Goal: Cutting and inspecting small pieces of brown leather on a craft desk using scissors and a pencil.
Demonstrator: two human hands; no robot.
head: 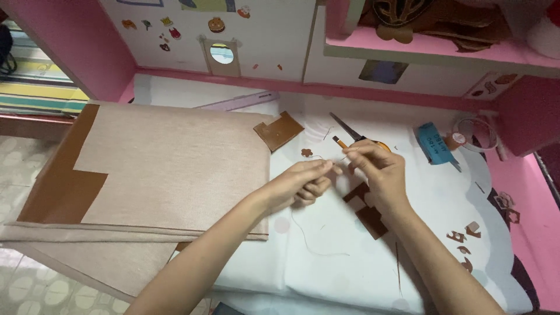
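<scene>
Both hands meet over the white tabletop [350,262], fingertips nearly touching. Left hand [300,182] closed in a pinch on a thin pale thread [303,236]; the thread drops from under that hand and loops across the cloth toward the person. Right hand [376,169] also pinched, thumb and forefinger tight on the thread end or something very small; too fine to tell whether a needle is there. Directly under the right hand lies a stepped brown leather piece [367,213], partly covered by the wrist. Just beyond the right hand's fingertips: scissors [350,133] with orange handles, blades pointing away from the person. A small brown flower-shaped cutout [306,153] sits just beyond the left hand. Farther beyond the left hand, a brown square leather piece [278,130] at the corner of a large beige fabric sheet [175,169], which spreads out to the left of the left forearm. Well to the right of the right hand, a blue packet [436,143] and a clear tape roll [475,133]; small brown scraps [464,236] lie right of the right forearm.
</scene>
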